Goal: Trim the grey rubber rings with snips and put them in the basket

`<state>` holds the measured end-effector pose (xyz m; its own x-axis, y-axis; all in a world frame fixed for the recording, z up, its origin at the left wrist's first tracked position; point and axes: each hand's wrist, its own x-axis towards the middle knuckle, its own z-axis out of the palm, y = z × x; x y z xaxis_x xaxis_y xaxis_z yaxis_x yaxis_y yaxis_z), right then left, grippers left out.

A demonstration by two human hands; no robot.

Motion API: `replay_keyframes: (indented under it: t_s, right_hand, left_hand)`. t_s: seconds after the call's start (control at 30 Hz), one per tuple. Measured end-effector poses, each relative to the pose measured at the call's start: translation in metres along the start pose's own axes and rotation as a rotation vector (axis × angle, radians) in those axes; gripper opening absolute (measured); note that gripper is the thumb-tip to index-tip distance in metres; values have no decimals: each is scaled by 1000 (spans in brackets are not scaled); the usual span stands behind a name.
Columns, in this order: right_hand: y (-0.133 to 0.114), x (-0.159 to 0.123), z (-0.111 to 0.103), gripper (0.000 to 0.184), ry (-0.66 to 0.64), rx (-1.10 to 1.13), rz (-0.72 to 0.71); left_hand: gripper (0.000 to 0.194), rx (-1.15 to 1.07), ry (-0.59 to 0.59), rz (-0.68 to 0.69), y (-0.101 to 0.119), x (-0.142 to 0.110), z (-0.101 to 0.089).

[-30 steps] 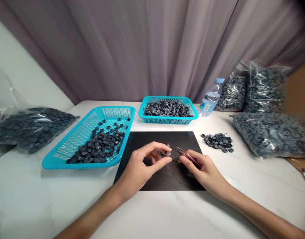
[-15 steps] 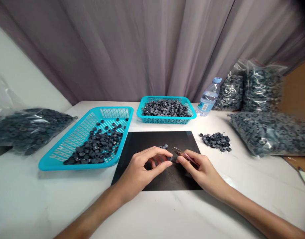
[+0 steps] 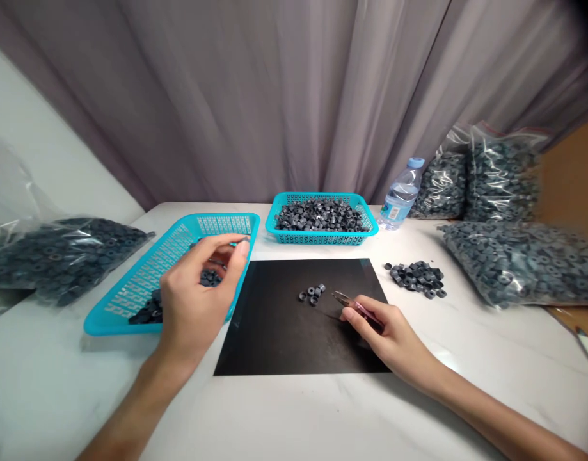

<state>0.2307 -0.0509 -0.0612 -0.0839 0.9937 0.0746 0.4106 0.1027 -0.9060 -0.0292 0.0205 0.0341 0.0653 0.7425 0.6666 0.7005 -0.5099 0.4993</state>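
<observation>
My left hand (image 3: pixel 195 288) is raised over the right side of the larger blue basket (image 3: pixel 116 326), thumb and forefinger pinched on a small dark ring (image 3: pixel 246 239) of which only a sliver shows. Behind the hand, dark rings (image 3: pixel 147 310) lie in that basket, partly hidden. My right hand (image 3: pixel 377 323) is closed around a small pointed tool (image 3: pixel 354 303) with pinkish handles; whether tweezers or snips, I cannot tell. Its tips point left, just apart from several loose rings (image 3: pixel 313 293) on the black mat (image 3: pixel 279 339).
A smaller blue basket (image 3: pixel 322 239) full of rings stands at the back. Right of the mat is a pile of rings (image 3: pixel 418 279), with a water bottle (image 3: pixel 402 195) behind. Filled plastic bags (image 3: pixel 524 262) lie at the right, another bag (image 3: pixel 77 256) at the left.
My left hand has moved left from the mat to above the larger basket, carrying the small ring. My right hand stays nearly in place with its tool. The rings on the mat are now uncovered.
</observation>
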Motion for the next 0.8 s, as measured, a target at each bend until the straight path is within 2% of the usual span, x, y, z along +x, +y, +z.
replay_keyframes:
  t_s: [0.13,0.2,0.27,0.37,0.43,0.47,0.53,0.6,0.67,0.8]
  right_hand:
    - [-2,0,0,44,6,-16,-19]
    - [-3,1,0,45,8,-19,-24]
    - [-3,1,0,44,6,-17,-22]
    - [-1,1,0,42,4,-10,-22]
    - [-1,1,0,41,-1,-3,-27]
    - [0,1,1,41,-3,2,-28]
    - [0,0,1,40,-2,9,-30]
    - [0,0,1,40,0,9,-29]
    - [-1,0,0,40,-7,10,-27]
    - [-2,1,0,40,-16,11,-29]
  left_hand:
    - [11,466,24,59,-18,8,-7]
    - [16,587,7,80,-25,10,-8]
    - [22,612,30,120,-24,8,-6]
    - [20,498,-9,277,-11,-4,4]
    - [20,350,-189,385,-1,-17,16]
    - [21,291,-295,396,2,-23,24]
    - [25,197,-475,349,5,-35,38]
    - [26,102,-589,278,3,-43,49]
    - [24,17,-639,198,-1,-46,55]
    - [14,-48,-631,58,-6,-45,57]
